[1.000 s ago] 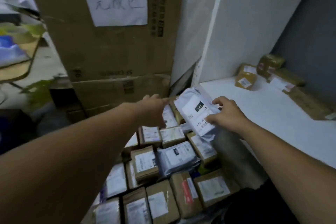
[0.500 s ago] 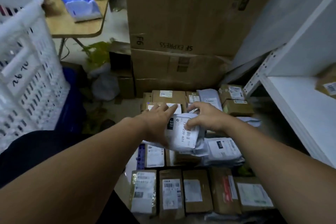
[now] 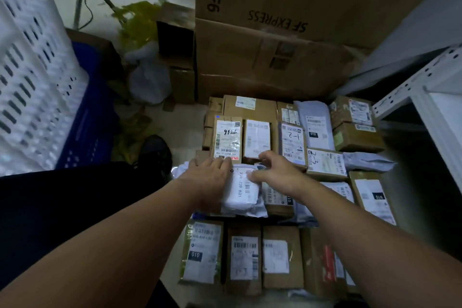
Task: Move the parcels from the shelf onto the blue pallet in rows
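A white poly-bag parcel (image 3: 241,190) with a barcode label lies in the middle row of parcels on the floor stack. My left hand (image 3: 207,177) rests flat on its left side, fingers straight. My right hand (image 3: 275,172) pinches its far right edge, thumb on the label. Brown boxes and grey bags fill a far row (image 3: 257,137) and a near row (image 3: 245,260) around it. The pallet beneath them is hidden. The white metal shelf (image 3: 400,97) stands at the right edge.
Large SF Express cartons (image 3: 275,57) stand behind the parcel rows. A white perforated basket (image 3: 30,82) sits on a blue crate (image 3: 85,127) at the left. Green leaves and a small open box (image 3: 175,43) lie on the floor between them.
My hands carried the white parcel from the shelf side down to the left and lowered it onto the middle row. My view tilted downward.
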